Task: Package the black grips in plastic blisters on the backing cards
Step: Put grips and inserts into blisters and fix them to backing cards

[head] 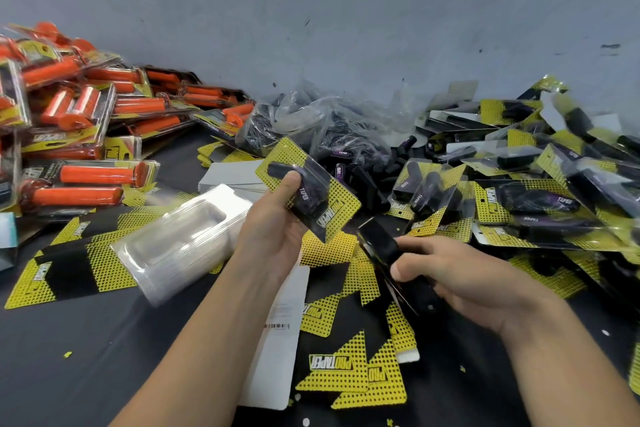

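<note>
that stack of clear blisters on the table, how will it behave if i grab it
Probably light: the stack of blisters is thin clear shells. Likely to slip apart, since it lies on its side, loosely nested with no band visible. A hard squeeze may dent it.

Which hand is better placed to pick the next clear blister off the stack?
Left, probably. The left hand is right beside the blister stack, though it must first put down the pack it holds. The right hand is farther off, gripping a black object.

Dark table (86, 357) beneath scattered backing cards (332, 367)
</note>
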Tool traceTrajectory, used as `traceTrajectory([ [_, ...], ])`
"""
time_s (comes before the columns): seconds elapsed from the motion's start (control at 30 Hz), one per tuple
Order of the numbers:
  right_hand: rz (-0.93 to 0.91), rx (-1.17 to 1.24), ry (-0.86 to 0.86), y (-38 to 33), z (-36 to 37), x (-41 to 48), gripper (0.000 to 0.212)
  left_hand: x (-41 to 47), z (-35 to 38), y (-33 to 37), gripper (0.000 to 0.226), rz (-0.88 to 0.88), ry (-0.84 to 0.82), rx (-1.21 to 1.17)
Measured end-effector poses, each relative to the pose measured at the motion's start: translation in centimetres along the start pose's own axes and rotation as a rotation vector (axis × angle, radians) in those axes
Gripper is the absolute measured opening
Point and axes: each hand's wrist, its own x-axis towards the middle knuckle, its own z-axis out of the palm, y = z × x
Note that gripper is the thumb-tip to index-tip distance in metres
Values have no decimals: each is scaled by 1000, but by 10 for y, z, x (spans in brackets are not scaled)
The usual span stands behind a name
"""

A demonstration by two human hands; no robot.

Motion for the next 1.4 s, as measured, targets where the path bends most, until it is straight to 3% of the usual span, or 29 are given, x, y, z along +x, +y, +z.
traceTrajectory([
  [0.07, 73, -66, 63, 2, -4, -3, 39, 0, 0, -1, 21, -12, -4, -4],
  [0.17, 119, -169, 107, 0, 0, -5, 23, -2, 4, -4, 19, -23, -26, 20],
  [0.3, 132, -400, 200, -4, 0, -6, 20, -6, 6, -4, 18, -47, -62, 61],
  [0.4, 126, -511, 233, -3, -4, -7, 70, -9, 7, -5, 21, -53, -86, 103],
  [0.43, 118, -509, 239, -4, -2, -7, 76, -10, 8, -5, 27, -51, -97, 121],
  [0.5, 31, -500, 331, -6, 6, -3, 65, -11, 9, -6, 42, -41, -121, 167],
  [0.57, -162, -483, 565, -6, 16, 3, 36, -11, 9, -9, 52, -23, -140, 217],
  [0.63, -393, -445, 753, -8, 29, 5, 7, -10, 8, -12, 47, -5, -153, 242],
  [0.7, -504, -446, 791, -11, 39, 5, 9, -9, 7, -14, 44, 24, -162, 255],
  [0.73, -493, -443, 770, -12, 42, 5, 8, -9, 7, -13, 47, 42, -167, 249],
  [0.8, -415, -431, 690, -11, 41, 6, 29, -9, 6, -12, 49, 55, -189, 190],
  [0.9, -370, -442, 623, -10, 37, 7, 35, -8, 5, -12, 30, 46, -282, 130],
  [1.03, -393, -361, 525, -11, 36, 8, 8, -13, 7, -13, 45, 5, -402, 131],
  [1.13, -393, -314, 511, -9, 36, 9, 18, -15, 9, -13, 54, -26, -408, 159],
  [1.23, -330, -236, 532, -9, 34, 8, 14, -16, 10, -14, 34, -16, -375, 194],
  [1.3, -274, -25, 579, -11, 27, 8, 2, -18, 11, -11, 35, -11, -315, 176],
  [1.4, -219, 423, 712, -13, 11, 6, 22, -16, 10, -7, 30, 58, -148, 206],
])
